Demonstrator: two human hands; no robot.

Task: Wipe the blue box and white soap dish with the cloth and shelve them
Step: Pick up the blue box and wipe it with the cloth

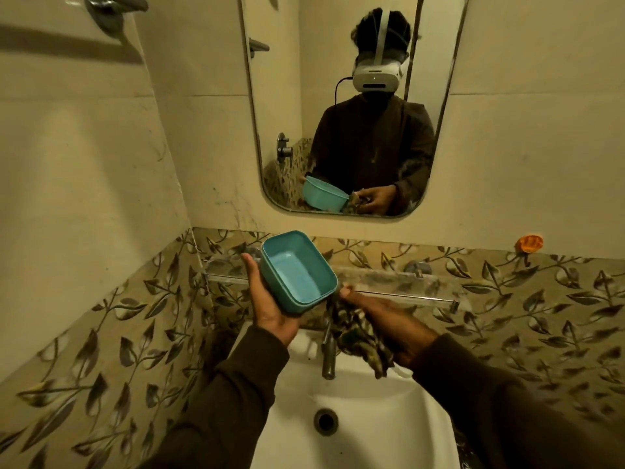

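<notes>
The blue box is an empty rectangular tub, tilted with its open side toward me. My left hand grips it from below and the left, holding it up in front of the glass shelf. My right hand is closed on a patterned cloth, which hangs down over the tap. The fingertips of my right hand touch the box's lower right corner. No white soap dish is in view.
A white sink with a metal tap lies below my hands. A mirror hangs above the shelf and reflects the person, box and cloth. An orange hook sticks to the wall at right. Leaf-pattern tiles line the wall.
</notes>
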